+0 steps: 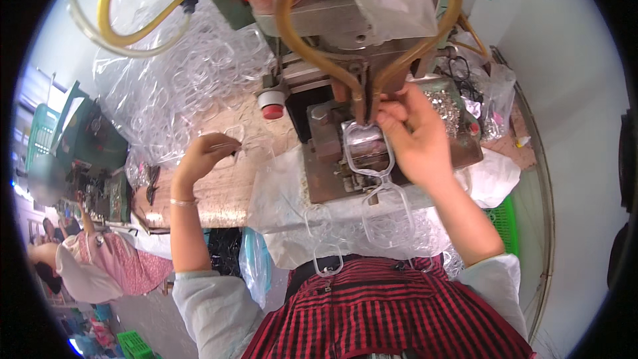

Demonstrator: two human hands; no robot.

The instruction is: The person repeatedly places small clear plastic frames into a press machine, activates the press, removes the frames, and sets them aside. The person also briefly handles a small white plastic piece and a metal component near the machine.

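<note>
A clear plastic eyeglass frame [387, 174] stands on end at the bench machine [323, 139], one rim under the tool head between two amber hoses and the other hanging past the near edge. My right hand [419, 133] is closed at the far rim, its thumb and fingers pinching beside the tool tip. To the left, my left hand [207, 156] hovers over the wooden bench [206, 196] with its fingertips pressed together. A small dark thing shows at those fingertips, too small to name. Loose clear frames [266, 143] lie near that hand.
A heap of clear frames [206, 73] in plastic fills the back left. On the machine's left side sits a red button [272, 112]. Small metal parts [446, 110] lie in a tray at right. More frames [325, 242] hang before my apron. Another person [109, 262] is at far left.
</note>
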